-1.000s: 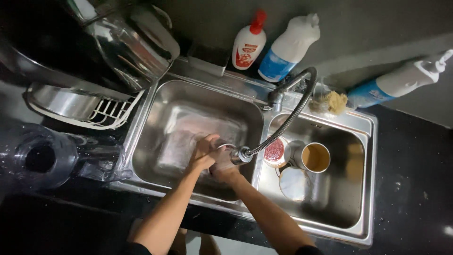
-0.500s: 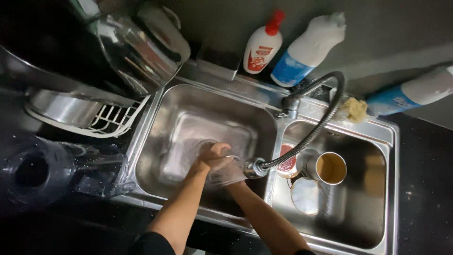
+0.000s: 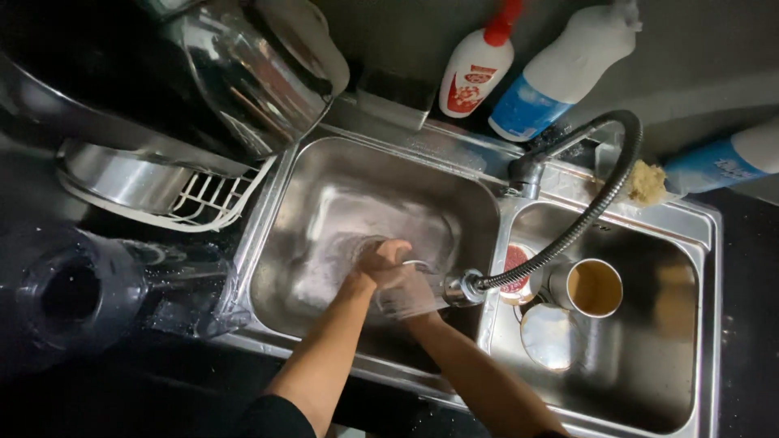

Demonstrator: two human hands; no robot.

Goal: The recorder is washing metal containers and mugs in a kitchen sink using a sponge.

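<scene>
My two hands meet low in the left basin of a steel double sink. A clear drinking glass lies between them, right at the spray head of a flexible grey faucet hose. My left hand rests over the glass from the left, fingers curled on it. Coming from below, my right hand cups the glass and is partly hidden by it. Whether water is running is hard to tell.
The right basin holds a steel cup of brownish liquid, a round lid and a red-topped item. Bottles stand behind the sink, near a scrub pad. A rack with a steel bowl and a clear jug sit left.
The view has shifted, so the sink sits further right and lower in frame. My hands stay together on the glass in the left basin by the spray head.
</scene>
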